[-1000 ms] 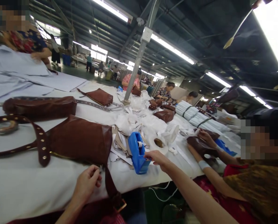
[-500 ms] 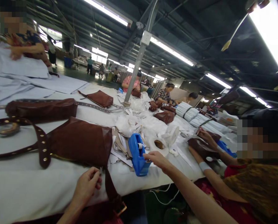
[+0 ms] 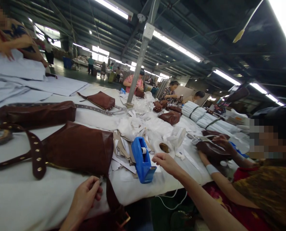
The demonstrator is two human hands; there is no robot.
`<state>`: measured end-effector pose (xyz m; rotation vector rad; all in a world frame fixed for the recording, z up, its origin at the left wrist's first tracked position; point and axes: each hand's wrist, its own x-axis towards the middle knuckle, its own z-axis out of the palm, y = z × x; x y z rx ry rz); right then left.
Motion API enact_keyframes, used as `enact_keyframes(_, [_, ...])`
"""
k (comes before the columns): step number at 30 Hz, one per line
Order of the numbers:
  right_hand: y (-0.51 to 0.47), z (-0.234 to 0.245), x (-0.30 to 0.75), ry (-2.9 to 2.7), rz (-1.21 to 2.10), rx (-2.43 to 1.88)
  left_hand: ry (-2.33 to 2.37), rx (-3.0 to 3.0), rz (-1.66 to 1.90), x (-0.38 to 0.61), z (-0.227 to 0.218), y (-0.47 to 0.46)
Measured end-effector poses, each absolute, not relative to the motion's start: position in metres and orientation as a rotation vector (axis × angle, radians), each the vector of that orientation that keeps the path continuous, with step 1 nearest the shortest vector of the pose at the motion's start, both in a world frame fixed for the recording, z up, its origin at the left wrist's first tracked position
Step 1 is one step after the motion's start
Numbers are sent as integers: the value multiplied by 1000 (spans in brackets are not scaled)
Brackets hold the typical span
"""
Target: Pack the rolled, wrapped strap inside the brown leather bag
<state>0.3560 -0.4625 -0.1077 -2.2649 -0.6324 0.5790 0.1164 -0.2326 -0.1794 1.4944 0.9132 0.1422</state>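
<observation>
My left hand is closed in a pinch on a small, pale, shiny piece, too small to name, by the lower right corner of a brown leather bag. A dark strap with a gold buckle hangs from that corner over the table edge. My right hand is just right of a blue tape dispenser, apart from it, with thumb and fingers pressed together. Whatever they hold, if anything, cannot be made out. A studded strap curves at the bag's left end.
Paper and card scraps lie behind the dispenser, beside a white roll. More brown bags lie at the back left. A co-worker's arm handles another bag at right. A metal post rises from the table.
My right hand has come off the front end of the tape dispenser and moved slightly right. My left hand keeps its pinch beside the bag's corner. The view has shifted a little.
</observation>
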Motion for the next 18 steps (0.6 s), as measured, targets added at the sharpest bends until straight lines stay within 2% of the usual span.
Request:
enact_keyframes(9, [-481,-120,341,-967,489,-2063,952,1487,139,115,-192,-230])
enact_keyframes(13, [-481,-123,343,-798,493,-2010,963,1483,193,115,-188,-234])
enact_keyframes(18, [-487,-133,356,-569,502,-1922,1001,1426,72,117,-190,-228])
